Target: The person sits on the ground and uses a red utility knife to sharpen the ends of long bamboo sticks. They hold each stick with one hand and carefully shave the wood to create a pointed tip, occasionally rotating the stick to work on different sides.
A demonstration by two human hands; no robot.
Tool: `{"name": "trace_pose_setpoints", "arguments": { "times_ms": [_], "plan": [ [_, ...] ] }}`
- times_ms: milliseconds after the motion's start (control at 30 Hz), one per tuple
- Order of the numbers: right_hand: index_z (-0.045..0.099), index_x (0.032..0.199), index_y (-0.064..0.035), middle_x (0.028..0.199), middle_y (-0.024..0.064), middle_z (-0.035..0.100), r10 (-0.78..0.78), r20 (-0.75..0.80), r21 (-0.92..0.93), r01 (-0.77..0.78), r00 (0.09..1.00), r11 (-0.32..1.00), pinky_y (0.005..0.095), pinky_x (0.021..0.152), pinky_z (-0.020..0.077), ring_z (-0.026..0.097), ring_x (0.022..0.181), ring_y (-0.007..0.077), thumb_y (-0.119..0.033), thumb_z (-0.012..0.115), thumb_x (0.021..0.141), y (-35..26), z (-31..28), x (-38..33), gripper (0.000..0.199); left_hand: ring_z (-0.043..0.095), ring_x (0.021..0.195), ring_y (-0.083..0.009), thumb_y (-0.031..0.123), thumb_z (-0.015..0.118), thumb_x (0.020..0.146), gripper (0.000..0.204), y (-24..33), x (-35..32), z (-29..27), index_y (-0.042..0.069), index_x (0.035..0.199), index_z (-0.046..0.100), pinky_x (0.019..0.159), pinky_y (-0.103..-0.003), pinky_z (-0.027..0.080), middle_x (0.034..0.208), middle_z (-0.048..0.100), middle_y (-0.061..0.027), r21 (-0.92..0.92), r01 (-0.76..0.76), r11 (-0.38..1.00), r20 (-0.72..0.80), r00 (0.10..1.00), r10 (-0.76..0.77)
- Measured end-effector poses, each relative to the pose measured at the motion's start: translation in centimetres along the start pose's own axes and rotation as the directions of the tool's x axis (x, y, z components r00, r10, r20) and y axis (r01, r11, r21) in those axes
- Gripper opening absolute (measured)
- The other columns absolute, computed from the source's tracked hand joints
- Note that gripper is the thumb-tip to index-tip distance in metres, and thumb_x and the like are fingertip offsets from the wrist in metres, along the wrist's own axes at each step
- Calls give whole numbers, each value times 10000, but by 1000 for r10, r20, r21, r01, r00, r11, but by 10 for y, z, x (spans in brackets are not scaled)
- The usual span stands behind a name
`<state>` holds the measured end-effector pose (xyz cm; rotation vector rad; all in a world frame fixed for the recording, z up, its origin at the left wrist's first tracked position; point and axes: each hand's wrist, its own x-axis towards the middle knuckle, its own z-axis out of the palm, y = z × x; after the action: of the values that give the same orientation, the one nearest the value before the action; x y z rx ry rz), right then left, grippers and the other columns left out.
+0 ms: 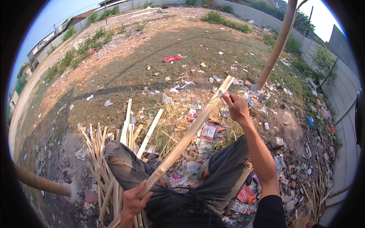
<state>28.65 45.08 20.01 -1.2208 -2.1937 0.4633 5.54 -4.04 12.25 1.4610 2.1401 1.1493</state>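
A long split bamboo piece (190, 131) slants across my lap, from low left up to the far right. My left hand (135, 200) is wrapped round its lower end. Close to the upper end, my right hand (236, 107) is closed, thumb and fingers pressed together at the bamboo's edge. Something small shows at those fingertips, too small to name. Left of my knee, several bamboo strips (99, 146) lie bundled on the ground. Two longer pale strips, one of them a flat slat (151, 131), lean up between that bundle and the piece in my hand.
My legs in dark torn trousers (129, 163) are bent apart beneath the bamboo. Litter and dry grass cover the ground ahead, with a red cloth or wrapper (172, 58) farther off. A tree trunk (275, 49) rises at right, before a concrete wall (344, 83). Another trunk (42, 181) is at lower left.
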Motion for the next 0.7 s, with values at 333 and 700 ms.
{"name": "trace_pose_setpoints", "arguments": {
  "times_ms": [333, 700],
  "plan": [
    [727, 886, 18, 673, 180, 660, 59, -71, 0, -59, 996, 998, 487, 650, 452, 632, 644, 341, -560, 601, 1010, 8, -14, 33, 605, 798, 938, -296, 119, 871, 815, 576, -6, 5, -21, -25, 1342, 690, 812, -342, 592, 1076, 785, -227, -2, 2, 1000, 54, 999, -2],
    [743, 999, 3, 764, 113, 667, 137, -431, -81, -190, 892, 979, 409, 738, 478, 614, 737, 242, -626, 493, 1062, 137, -89, 67, 679, 789, 754, -277, 131, 870, 778, 494, -51, -35, -54, 10, 1245, 762, 694, -342, 595, 919, 791, -191, 87, 112, 990, 70, 990, -118]
  ]
}}
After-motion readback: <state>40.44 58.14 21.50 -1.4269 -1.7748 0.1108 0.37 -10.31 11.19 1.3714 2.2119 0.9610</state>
